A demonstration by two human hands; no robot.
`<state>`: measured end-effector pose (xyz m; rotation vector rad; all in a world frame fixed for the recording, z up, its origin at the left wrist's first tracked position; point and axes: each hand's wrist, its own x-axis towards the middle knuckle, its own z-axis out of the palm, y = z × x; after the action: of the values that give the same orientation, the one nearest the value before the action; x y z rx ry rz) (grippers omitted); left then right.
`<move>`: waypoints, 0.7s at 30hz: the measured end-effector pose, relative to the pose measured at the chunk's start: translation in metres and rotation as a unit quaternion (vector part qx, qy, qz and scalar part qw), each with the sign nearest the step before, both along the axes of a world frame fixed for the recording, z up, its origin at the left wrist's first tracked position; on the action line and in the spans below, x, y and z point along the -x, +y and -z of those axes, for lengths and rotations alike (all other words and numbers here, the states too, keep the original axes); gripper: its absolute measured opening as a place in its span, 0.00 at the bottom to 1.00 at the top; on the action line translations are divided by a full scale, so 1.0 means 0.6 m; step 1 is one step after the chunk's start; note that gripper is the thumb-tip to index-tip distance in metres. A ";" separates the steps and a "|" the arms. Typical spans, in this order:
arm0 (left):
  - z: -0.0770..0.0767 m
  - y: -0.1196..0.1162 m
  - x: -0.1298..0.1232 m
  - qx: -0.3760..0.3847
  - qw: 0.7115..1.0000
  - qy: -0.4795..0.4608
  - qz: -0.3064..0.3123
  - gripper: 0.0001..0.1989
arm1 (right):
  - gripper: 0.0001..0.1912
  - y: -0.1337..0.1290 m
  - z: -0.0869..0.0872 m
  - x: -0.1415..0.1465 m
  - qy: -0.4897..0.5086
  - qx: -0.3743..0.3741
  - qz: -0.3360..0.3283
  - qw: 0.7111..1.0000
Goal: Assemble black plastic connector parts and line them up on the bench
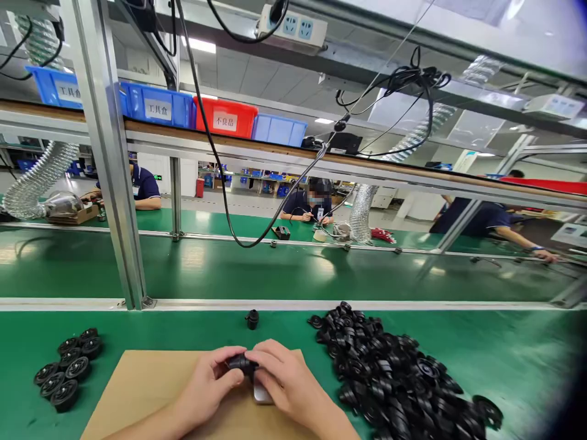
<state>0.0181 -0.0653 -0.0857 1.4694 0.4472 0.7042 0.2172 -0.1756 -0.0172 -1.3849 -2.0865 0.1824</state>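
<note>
Above a brown cardboard sheet [137, 391], my left hand [208, 382] is closed on the left side of a small black round part [242, 364]. The fingers of my right hand [287, 379] close on the same part from the right. A silver-grey block [262, 391] shows beneath my right hand, partly covered by it. One small black part [252, 319] stands upright beyond my hands. Several round black parts [65, 394] sit in a group at the left, and a large heap of black parts [389, 379] lies at the right.
A metal upright [107, 159] rises at the left from the green bench's back edge. A black cable [220, 183] hangs in front. Blue bins [158, 107] and a red bin [225, 117] line the shelf overhead. Other people sit at the benches beyond.
</note>
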 end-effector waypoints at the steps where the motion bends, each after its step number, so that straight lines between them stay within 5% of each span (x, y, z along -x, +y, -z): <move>1: -0.001 -0.002 0.001 -0.007 1.000 0.007 -0.008 0.24 | 0.19 0.002 0.004 0.004 0.014 0.006 -0.005 1.000; 6: -0.011 -0.008 0.003 -0.102 0.991 0.040 -0.077 0.18 | 0.10 0.008 0.029 0.019 0.020 0.025 0.051 0.998; 10: -0.006 -0.007 0.000 -0.085 0.993 0.018 -0.083 0.20 | 0.07 0.011 0.044 0.016 0.053 0.032 0.075 0.995; 15: 0.007 -0.006 0.001 -0.049 0.996 -0.021 -0.067 0.23 | 0.16 0.014 0.054 0.009 0.070 0.005 0.040 0.997; 21: -0.008 -0.008 0.005 -0.033 0.998 -0.018 -0.053 0.24 | 0.25 0.020 0.053 0.013 0.002 -0.081 -0.026 0.996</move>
<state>0.0150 -0.0701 -0.0811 1.5001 0.4818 0.8348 0.2096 -0.1635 -0.0490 -1.2336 -2.0872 0.0364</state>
